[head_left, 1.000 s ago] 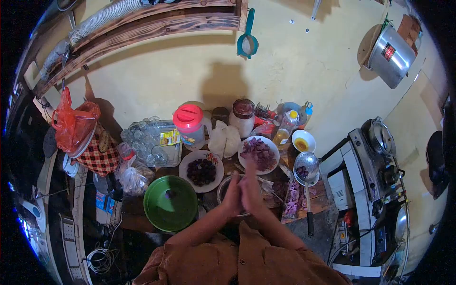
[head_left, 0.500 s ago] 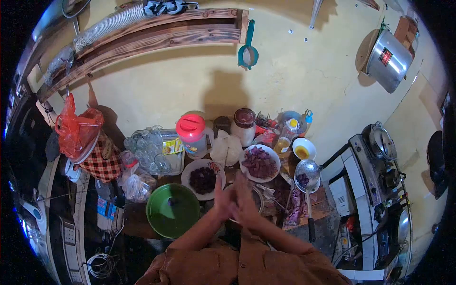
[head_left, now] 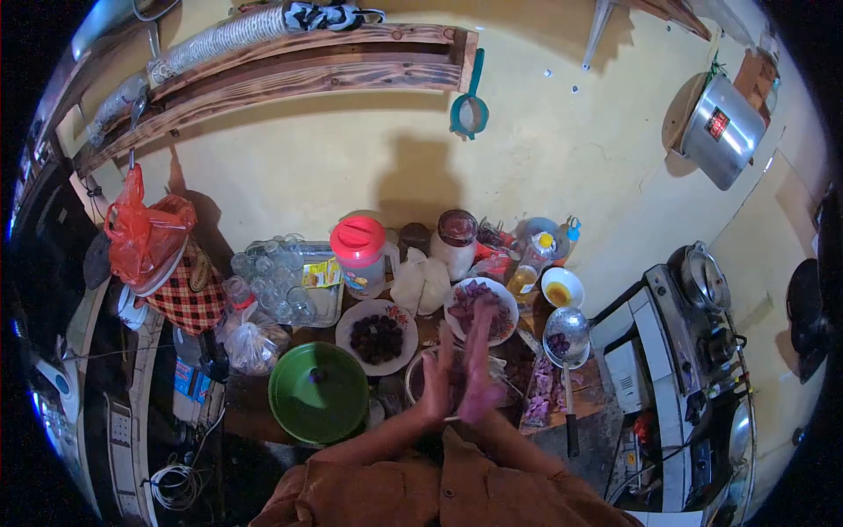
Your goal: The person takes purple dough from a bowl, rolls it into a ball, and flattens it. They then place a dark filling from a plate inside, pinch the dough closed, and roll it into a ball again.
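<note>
My left hand [head_left: 435,379] is held upright with its fingers stretched out. Facing it, a small gap away, my right hand [head_left: 480,373] is also stretched out, slightly blurred, with a purple tint on it. Nothing that I can make out lies between the palms. Both are above a round bowl [head_left: 411,379] that they mostly hide. To the left, a white plate [head_left: 345,353] carries several dark purple balls [head_left: 378,338]. Behind my right fingers, another plate [head_left: 512,322] holds purple chunks [head_left: 471,300]. A green basin [head_left: 307,413] has one small dark lump in it.
A red-lidded pitcher [head_left: 358,255], a jar [head_left: 455,246] and an oil bottle [head_left: 527,270] line the back. On the right are a skimmer [head_left: 566,329] over a bowl, purple peelings [head_left: 540,395] and a stove [head_left: 676,303]. Glasses [head_left: 281,272] fill a tray at left.
My hands have parted from being pressed together over the bowl. My right hand has moved right, towards the plate of chunks. The whole view has shifted slightly.
</note>
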`<state>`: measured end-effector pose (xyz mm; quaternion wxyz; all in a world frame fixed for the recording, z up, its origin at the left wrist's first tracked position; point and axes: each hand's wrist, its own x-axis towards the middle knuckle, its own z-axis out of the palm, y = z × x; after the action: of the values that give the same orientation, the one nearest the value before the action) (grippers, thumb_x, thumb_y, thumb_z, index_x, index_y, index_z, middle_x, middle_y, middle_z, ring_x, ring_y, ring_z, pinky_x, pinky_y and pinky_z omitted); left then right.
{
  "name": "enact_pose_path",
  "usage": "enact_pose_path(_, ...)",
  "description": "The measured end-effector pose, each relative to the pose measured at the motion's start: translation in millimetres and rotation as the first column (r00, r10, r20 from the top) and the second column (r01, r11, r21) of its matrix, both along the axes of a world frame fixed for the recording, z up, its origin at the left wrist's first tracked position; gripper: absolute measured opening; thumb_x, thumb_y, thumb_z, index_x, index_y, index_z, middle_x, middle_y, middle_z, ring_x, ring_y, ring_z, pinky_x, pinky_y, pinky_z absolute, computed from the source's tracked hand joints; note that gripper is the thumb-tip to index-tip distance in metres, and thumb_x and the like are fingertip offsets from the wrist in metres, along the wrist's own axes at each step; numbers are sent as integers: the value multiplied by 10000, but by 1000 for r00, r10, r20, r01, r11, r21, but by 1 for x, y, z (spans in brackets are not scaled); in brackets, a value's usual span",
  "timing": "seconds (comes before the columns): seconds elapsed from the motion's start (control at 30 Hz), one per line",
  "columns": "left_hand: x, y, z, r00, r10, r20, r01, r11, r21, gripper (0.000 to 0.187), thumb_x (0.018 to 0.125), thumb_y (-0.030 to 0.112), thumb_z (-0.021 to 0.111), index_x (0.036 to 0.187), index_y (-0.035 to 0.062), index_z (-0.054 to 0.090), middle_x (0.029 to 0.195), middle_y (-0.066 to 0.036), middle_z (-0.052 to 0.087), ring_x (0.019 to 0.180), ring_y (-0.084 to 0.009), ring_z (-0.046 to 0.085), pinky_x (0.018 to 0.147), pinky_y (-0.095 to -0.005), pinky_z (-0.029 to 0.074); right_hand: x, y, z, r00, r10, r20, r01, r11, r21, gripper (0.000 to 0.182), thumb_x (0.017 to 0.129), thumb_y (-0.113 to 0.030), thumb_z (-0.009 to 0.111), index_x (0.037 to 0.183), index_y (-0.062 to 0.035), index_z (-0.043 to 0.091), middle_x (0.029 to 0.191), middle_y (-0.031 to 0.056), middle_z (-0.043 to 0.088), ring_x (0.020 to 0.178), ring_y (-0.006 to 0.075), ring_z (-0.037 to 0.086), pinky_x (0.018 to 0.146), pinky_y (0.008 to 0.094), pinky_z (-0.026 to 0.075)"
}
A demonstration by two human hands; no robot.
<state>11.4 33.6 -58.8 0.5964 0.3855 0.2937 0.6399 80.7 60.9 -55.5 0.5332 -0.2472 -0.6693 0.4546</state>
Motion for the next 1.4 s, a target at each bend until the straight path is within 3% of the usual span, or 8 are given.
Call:
enact_pose_path(0.2,-3,-9,16,996,61,-70,-49,984,169,929,840,721,42,1457,26,49,1529,-110,35,1407,-229,27,1118,-336,-32,-1,-28,52,953,171,-249,-256,894,-368,656,968,-341,317,1458,-30,11,1527,117,35,1402,246,52,1128,346,45)
enact_pose_path(0.37,-4,4,-12,992,52,-118,-61,995,-75,894,853,712,88,1461,57,91,1520,-93,123,1392,-232,141,1128,-356,61,11,-19,20,959,-22,282,17,1000,21,647,971,-363,245,1450,-3,1,1528,131,18,1406,234,33,1128,353,57)
enact_pose_path(0.5,-13,1,11,953,16,302,21,993,-118,885,856,711,105,1460,65,123,1514,-91,157,1385,-240,166,1131,-370,75,-2,-30,47,966,163,-201,-219,927,-304,737,941,-480,301,1452,-8,56,1528,139,0,1403,304,-14,1122,422,8)
enact_pose_path(0.53,-9,-4,20,965,-47,257,89,984,-153,886,855,713,123,1459,65,130,1513,-92,162,1382,-245,176,1128,-373,98,13,9,-16,969,-133,208,70,957,282,821,904,-576,283,1449,-4,61,1515,197,5,1396,368,-8,1110,472,4)
enact_pose_path(0.7,-9,-6,31,714,-106,692,436,841,-321,763,920,605,152,1417,36,254,1451,-126,308,1322,-276,313,1105,-409,220,6,10,39,941,-177,289,49,914,402,885,861,-611,289,1442,16,61,1500,240,62,1390,407,22,1102,505,39)
enact_pose_path(0.8,-18,5,13,704,-117,700,363,907,-214,795,900,646,187,1381,28,325,1409,-139,374,1284,-292,369,1089,-429,260,20,1,66,986,-137,97,87,911,403,796,843,-476,488,1423,-3,217,1439,230,287,1365,410,178,1094,508,125)
enact_pose_path(0.97,-30,2,22,792,-86,605,274,935,-227,864,856,708,208,1375,29,332,1382,-133,408,1256,-284,406,1065,-426,309,37,-6,55,848,-326,418,103,875,473,482,604,-141,770,1070,-99,655,1082,84,617,1136,345,485,1009,492,314)
enact_pose_path(1.4,-27,-2,24,919,-68,390,126,984,-127,839,880,661,190,1419,19,219,1457,-129,296,1350,-267,280,1111,-390,224,30,-28,42,818,-414,400,188,849,494,338,626,-102,753,957,-136,692,889,71,638,941,313,571,837,419,456)
